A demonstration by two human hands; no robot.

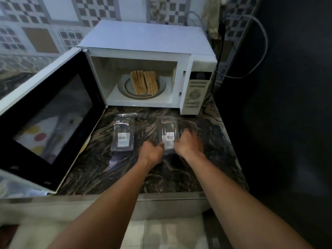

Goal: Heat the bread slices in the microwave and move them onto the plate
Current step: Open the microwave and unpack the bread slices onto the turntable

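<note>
bread slices (144,82), toasted brown, stood on the round glass turntable (125,88) inside the open white microwave (149,40). our left hand (152,151) and right hand (188,143) pinched the right-hand clear plastic box (168,130); better we steady its edges gently.

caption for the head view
Both hands grip a clear container before the open microwave holding bread.

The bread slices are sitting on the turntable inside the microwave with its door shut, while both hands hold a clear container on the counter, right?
Not quite: the microwave door is wide open, as the head view shows. The bread slices do sit on the turntable inside the microwave, and the left hand and right hand hold the clear container.
</note>
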